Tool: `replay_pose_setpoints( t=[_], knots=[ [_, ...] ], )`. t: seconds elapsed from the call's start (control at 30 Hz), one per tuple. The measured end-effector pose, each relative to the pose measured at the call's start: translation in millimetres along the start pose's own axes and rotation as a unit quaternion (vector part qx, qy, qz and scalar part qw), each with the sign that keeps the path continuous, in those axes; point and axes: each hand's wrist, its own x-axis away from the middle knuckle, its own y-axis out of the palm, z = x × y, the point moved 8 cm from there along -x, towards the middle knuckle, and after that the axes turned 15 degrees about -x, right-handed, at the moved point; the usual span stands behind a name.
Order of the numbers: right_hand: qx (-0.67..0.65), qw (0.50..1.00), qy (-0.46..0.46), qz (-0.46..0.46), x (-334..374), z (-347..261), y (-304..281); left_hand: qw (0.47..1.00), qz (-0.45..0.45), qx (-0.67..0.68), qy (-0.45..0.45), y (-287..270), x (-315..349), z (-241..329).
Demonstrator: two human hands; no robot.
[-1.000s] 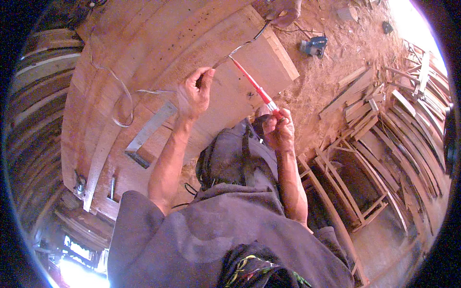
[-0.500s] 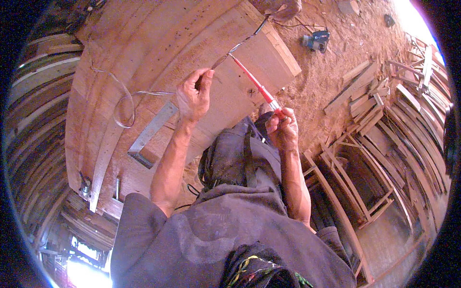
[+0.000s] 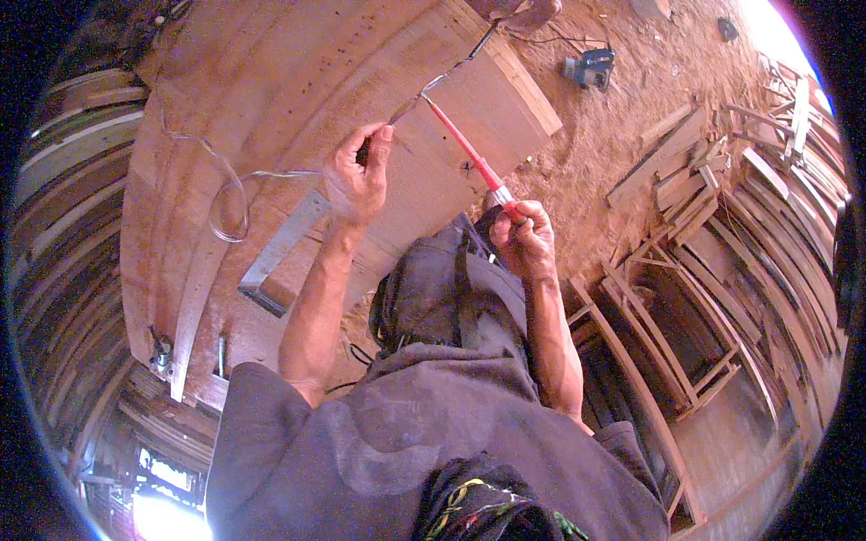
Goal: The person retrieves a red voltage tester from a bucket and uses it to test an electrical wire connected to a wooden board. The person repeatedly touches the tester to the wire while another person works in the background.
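My left hand (image 3: 357, 176) pinches a thin electric wire (image 3: 462, 65) between thumb and fingers, above the wooden board (image 3: 424, 180). In my right hand (image 3: 525, 242) is a screwdriver (image 3: 465, 147) with a long red shaft, pointing up and left. Its tip meets the wire beyond my left fingertips, where the wire bends sharply. From there the wire runs up to the top edge, close to part of another person (image 3: 532, 13), a hand or foot. A looped clear cable (image 3: 244, 207) lies left of my left hand.
A metal carpenter's square (image 3: 287, 239) lies on the board beside my left forearm. On the sawdust-covered ground are a blue power tool (image 3: 591, 68) and wood offcuts (image 3: 681, 176). Wooden frames (image 3: 663, 329) stand at the right. A small tool (image 3: 161, 352) sits at the board's lower left.
Both hands have shifted slightly left with the wire and screwdriver. The wire now bends more sharply at the screwdriver's tip.
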Motion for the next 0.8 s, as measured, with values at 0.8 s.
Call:
replay_pose_setpoints(
  t=[0.8],
  knots=[
    [-0.058,0.998,0.003,-0.037,-4,1,6,0.999,0.020,-0.026,0.025,-7,-2,11]
  ],
)
